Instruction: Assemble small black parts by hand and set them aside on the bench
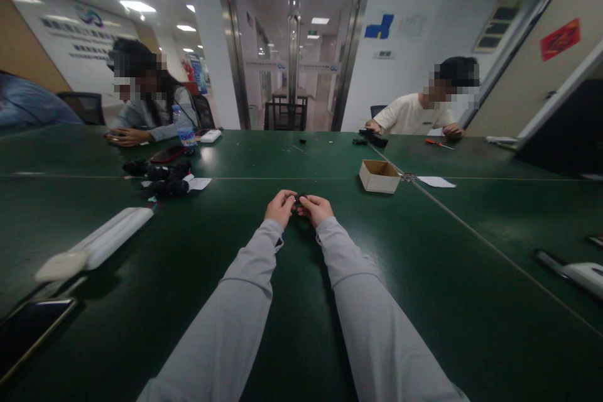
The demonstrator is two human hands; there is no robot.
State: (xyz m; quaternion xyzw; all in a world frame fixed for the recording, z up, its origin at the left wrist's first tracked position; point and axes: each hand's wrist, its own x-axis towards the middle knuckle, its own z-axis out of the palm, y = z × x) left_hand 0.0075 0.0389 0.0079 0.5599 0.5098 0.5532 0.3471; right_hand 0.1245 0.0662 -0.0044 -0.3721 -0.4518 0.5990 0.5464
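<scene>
Green table [424, 264] fills most of your view; on it, to your left, lie a long white bar [121, 233] and, beyond its far end, a heap of black items [170, 181]. An open-topped box [379, 184] stands past your hands, off to the right. Your left hand [279, 208] and right hand [318, 209] meet ahead of you, arms outstretched, each with thumb and fingers pinched on the same small dark piece [302, 198]. The piece sits between your fingertips, near the table's middle; its shape is mostly hidden and too small to identify. Step in hand, as judged: two-handed fingertip handling of the piece. The next move probably calls for a light, steady pinch from both sides, since so small a part could slip.
</scene>
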